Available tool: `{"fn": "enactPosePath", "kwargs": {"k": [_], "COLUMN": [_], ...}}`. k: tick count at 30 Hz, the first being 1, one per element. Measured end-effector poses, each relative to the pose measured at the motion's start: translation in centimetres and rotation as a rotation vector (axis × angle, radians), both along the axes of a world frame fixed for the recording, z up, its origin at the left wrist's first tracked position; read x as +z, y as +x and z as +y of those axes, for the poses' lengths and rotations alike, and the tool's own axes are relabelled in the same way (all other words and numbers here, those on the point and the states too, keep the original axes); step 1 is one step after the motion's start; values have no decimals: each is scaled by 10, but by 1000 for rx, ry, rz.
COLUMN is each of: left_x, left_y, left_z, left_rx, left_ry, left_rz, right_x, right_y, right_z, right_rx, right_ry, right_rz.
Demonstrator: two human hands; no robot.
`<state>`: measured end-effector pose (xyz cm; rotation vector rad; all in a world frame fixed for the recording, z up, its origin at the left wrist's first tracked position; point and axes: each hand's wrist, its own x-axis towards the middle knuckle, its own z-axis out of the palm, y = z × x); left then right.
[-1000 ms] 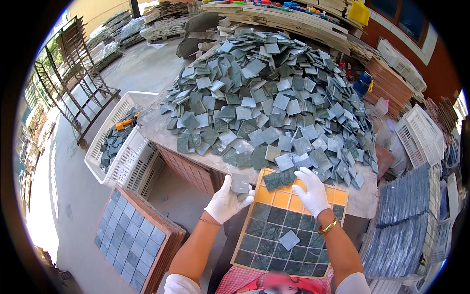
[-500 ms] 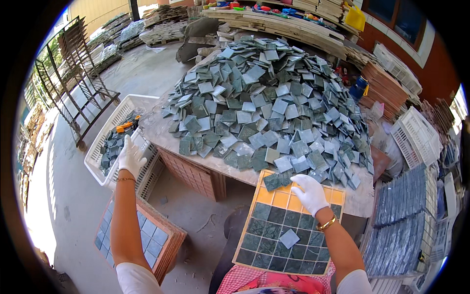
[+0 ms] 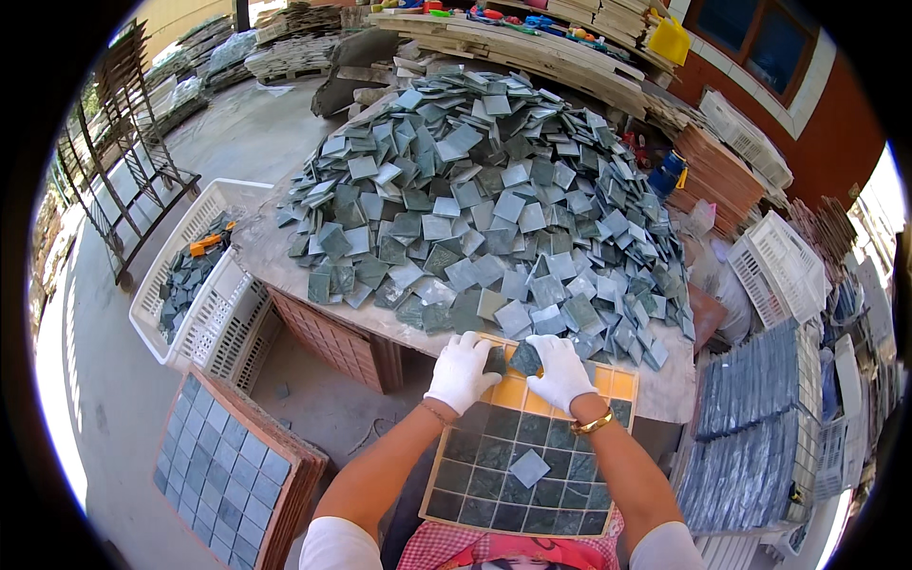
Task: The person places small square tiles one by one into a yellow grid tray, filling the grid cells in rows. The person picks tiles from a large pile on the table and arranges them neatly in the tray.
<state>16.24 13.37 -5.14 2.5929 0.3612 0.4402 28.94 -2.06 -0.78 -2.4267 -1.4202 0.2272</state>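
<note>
A yellow grid tray (image 3: pixel 511 391) rests across my lap, its nearer rows filled with dark green square stone tiles. One loose, paler tile (image 3: pixel 529 467) lies askew on top of these rows. Over the tray's far left corner, my white-gloved left hand (image 3: pixel 462 373) is closed on a dark tile (image 3: pixel 495 359). Just to its right, my gloved right hand (image 3: pixel 561 374) pinches another green tile (image 3: pixel 523 358) above the far row. Fingertips partly hide in the gloves' folds. Several yellow slots show along the tray's far side and near my right wrist.
A big heap of loose stone tiles (image 3: pixel 475 223) covers the table (image 3: pixel 275 261) ahead. At left stand a white crate (image 3: pixel 157 328) with tile pieces and an orange-handled tool (image 3: pixel 209 243), and a stack of filled tile trays (image 3: pixel 223 465). Stacked tile sheets (image 3: pixel 746 427) stand at right.
My left hand has come from beside the white crate to the tray and now holds a tile. The two tiles by my right hand are now apart, one in each hand. The view has shifted.
</note>
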Motion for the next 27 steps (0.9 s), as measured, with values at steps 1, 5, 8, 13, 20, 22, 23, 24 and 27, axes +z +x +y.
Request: {"fn": "enactPosePath", "kwargs": {"k": [1, 5, 8, 13, 20, 22, 23, 24, 27], "left_x": [1, 2, -2, -1, 6, -3, -2, -4, -7], "left_y": [-6, -25, -29, -35, -65, -74, -71, -71, -72], "left_z": [9, 25, 21, 2, -62, -67, -67, -67, -70], "left_rx": [-114, -264, -259, -157, -193, -175, -171, -157, -128], "left_ry": [4, 92, 6, 105, 221, 232, 236, 229, 226], "left_rz": [-4, -58, -33, 5, 53, 103, 109, 94, 95], "right_x": [-1, -18, -19, -26, -13, -12, -7, -9, 5], "right_y": [1, -8, -15, -36, -32, -42, -49, -60, -100], "right_z": [-11, -24, -26, -21, -54, -71, -84, -92, -100], "right_rx": [59, 267, 169, 68, -57, -31, -37, -19, -41], "right_ry": [35, 82, 51, 92, 207, 100, 42, 32, -125], "right_rz": [46, 70, 75, 193, 436, 320, 251, 189, 130]}}
